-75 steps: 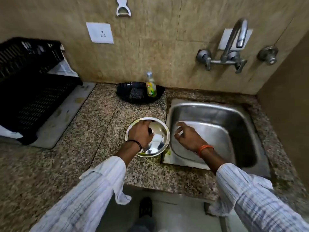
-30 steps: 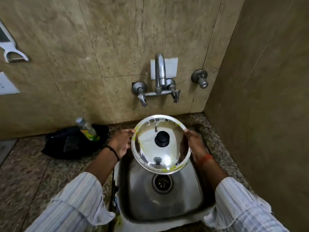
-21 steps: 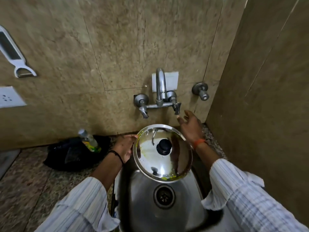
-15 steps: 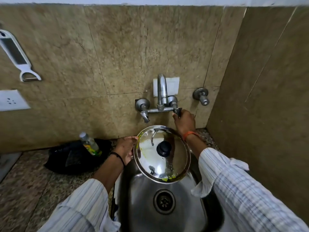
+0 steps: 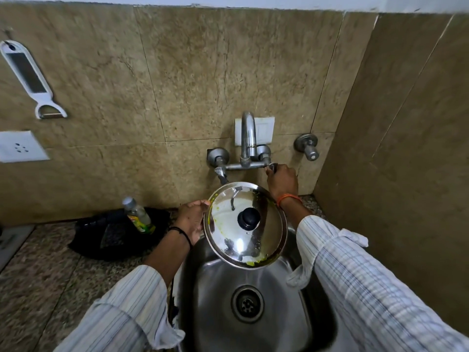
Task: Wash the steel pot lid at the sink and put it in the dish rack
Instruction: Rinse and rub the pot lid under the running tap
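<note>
The steel pot lid [image 5: 245, 224] is held over the sink [image 5: 256, 308], knob side up, tilted toward the camera, just below the tap [image 5: 247, 146]. Black knob [image 5: 248, 219] sits at lid centre; yellow-green food smears along lid's left rim & near edge. Lid looks dry, no water seen from the spout.

Left hand [image 5: 191, 221] grips lid by its left rim, fingers curled over the edge, thumb side on top. Black band on that wrist. Right hand [image 5: 282, 180] is behind the lid, up at the wall, closed round the tap's right-hand valve handle [image 5: 272, 166]; orange band on that wrist. Both forearms in striped sleeves, rolled back.

Relative to the sink: drain [image 5: 247, 304] sits in basin centre, below the lid's near edge. Left of sink, on the granite counter [image 5: 38, 275], a black tray [image 5: 114, 233] w/ a small soap bottle [image 5: 138, 215] leaning in it. On the wall above & left of sink, a white peeler [image 5: 30, 77] hangs, w/ a white socket [image 5: 21, 146] under it. A separate valve [image 5: 307, 146] is on the wall right of the tap. Dish rack not in view.
</note>
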